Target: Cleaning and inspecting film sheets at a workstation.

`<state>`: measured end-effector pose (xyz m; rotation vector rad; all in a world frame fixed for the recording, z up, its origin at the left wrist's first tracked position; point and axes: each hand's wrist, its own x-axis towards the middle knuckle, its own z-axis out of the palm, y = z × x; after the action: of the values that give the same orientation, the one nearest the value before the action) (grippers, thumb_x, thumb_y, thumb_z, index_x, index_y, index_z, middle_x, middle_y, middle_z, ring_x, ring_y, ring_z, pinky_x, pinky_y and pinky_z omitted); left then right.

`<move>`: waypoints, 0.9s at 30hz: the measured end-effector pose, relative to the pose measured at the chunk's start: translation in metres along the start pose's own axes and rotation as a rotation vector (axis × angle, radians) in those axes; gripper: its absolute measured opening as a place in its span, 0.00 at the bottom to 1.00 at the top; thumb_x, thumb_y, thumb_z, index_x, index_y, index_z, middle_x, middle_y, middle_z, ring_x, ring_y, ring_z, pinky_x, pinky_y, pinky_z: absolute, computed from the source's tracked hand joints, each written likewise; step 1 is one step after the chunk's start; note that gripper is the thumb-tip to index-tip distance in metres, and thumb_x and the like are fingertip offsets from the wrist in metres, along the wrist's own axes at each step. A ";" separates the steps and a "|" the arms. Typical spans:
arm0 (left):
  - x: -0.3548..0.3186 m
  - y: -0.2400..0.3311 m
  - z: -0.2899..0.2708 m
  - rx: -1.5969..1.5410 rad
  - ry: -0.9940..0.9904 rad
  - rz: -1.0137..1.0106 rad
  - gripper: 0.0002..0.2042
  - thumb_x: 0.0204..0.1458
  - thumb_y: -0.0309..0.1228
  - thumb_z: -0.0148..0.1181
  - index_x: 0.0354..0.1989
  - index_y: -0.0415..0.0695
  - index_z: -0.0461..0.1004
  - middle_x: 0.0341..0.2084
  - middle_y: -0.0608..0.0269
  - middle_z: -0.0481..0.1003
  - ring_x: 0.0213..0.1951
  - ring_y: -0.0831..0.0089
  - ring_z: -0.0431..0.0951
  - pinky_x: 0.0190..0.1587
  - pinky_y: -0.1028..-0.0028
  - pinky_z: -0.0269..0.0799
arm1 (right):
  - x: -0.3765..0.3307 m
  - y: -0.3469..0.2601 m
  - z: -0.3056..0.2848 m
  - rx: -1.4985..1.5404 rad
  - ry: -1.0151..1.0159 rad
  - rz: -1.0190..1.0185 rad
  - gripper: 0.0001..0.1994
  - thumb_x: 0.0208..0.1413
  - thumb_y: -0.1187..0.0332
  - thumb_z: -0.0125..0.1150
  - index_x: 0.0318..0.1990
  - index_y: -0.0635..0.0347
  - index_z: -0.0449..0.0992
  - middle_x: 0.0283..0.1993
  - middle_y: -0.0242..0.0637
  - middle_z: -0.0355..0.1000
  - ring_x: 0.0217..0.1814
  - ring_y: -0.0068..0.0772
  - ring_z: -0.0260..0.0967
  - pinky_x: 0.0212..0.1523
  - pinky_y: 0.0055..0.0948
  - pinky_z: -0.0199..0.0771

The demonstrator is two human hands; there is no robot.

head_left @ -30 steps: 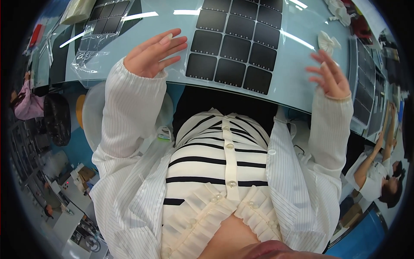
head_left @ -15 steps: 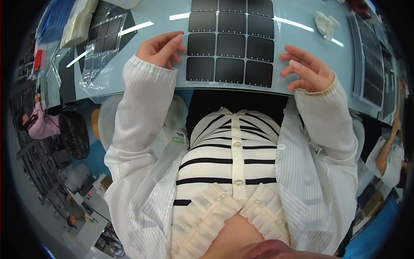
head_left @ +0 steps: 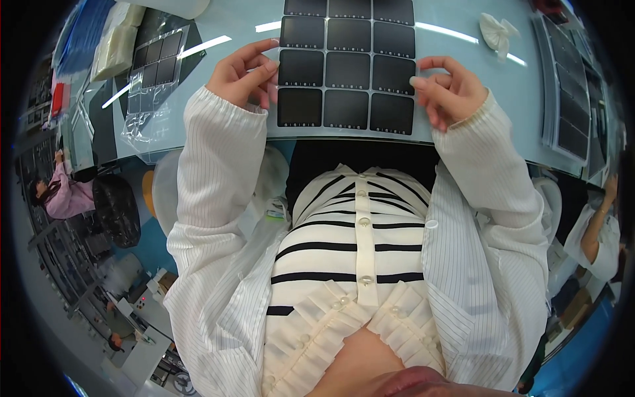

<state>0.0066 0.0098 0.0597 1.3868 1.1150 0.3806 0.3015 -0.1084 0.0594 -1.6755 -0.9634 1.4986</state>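
A sheet of dark rounded-rectangle panels (head_left: 347, 71), laid out in a grid with pale gaps between them, lies on the glass-topped table in front of me. My left hand (head_left: 245, 74) is at its left edge, thumb and forefinger closed at the border and the other fingers curled below. At the right edge, my right hand (head_left: 451, 91) pinches the border, its thumb on top of a panel and its forefinger bent just beyond the edge. The sheet's far end runs out of the top of the picture.
On the left lie clear-wrapped dark panels (head_left: 159, 59), a pale stacked bundle (head_left: 118, 47) and blue sheets (head_left: 83, 36). A crumpled white cloth (head_left: 497, 34) sits at the far right, beyond a stack of dark-panelled sheets (head_left: 569, 99). Other people sit at both sides.
My right hand has moved left and closed on the sheet's right edge. My left hand's fingers have come to the left edge. The sheet has shifted slightly left.
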 end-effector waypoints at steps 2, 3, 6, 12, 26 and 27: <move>0.000 -0.001 0.000 -0.077 -0.028 0.000 0.21 0.54 0.29 0.53 0.56 0.38 0.61 0.21 0.63 0.71 0.21 0.76 0.73 0.23 0.80 0.70 | 0.002 -0.004 0.006 -0.166 0.074 -0.049 0.17 0.51 0.66 0.59 0.44 0.65 0.66 0.22 0.31 0.67 0.14 0.15 0.58 0.14 0.16 0.56; 0.000 -0.001 0.000 -0.113 -0.064 0.005 0.22 0.55 0.29 0.51 0.57 0.38 0.59 0.21 0.62 0.71 0.21 0.76 0.73 0.23 0.80 0.70 | 0.003 -0.005 0.008 -0.329 0.151 -0.098 0.13 0.51 0.67 0.59 0.41 0.65 0.67 0.17 0.29 0.65 0.12 0.14 0.55 0.14 0.15 0.51; 0.000 -0.002 -0.003 -0.156 -0.125 0.021 0.23 0.56 0.28 0.49 0.60 0.39 0.56 0.21 0.62 0.70 0.20 0.75 0.72 0.22 0.80 0.70 | 0.009 0.001 0.001 -0.255 0.130 -0.148 0.11 0.52 0.70 0.57 0.40 0.64 0.67 0.16 0.29 0.65 0.12 0.13 0.54 0.14 0.15 0.50; -0.006 -0.007 -0.006 -0.195 -0.218 0.064 0.24 0.55 0.27 0.48 0.61 0.40 0.53 0.21 0.63 0.71 0.20 0.78 0.71 0.23 0.81 0.65 | -0.009 -0.018 -0.015 -0.050 0.075 -0.200 0.10 0.51 0.73 0.56 0.39 0.66 0.67 0.19 0.29 0.67 0.12 0.11 0.54 0.14 0.12 0.51; -0.035 0.003 -0.009 -0.190 -0.208 0.262 0.25 0.54 0.24 0.47 0.62 0.41 0.53 0.20 0.62 0.72 0.22 0.78 0.70 0.25 0.80 0.63 | -0.034 -0.023 -0.016 -0.050 0.085 -0.357 0.10 0.52 0.75 0.55 0.42 0.67 0.69 0.21 0.30 0.69 0.12 0.11 0.53 0.14 0.11 0.49; -0.034 0.002 -0.010 -0.201 -0.197 0.252 0.25 0.54 0.24 0.47 0.62 0.41 0.53 0.20 0.62 0.72 0.22 0.78 0.70 0.25 0.81 0.63 | -0.032 -0.024 -0.016 -0.049 0.088 -0.356 0.10 0.52 0.75 0.55 0.42 0.67 0.69 0.21 0.30 0.69 0.12 0.11 0.53 0.14 0.11 0.49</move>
<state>-0.0167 -0.0105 0.0772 1.3558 0.7232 0.5112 0.3130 -0.1248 0.0978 -1.4944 -1.1863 1.1647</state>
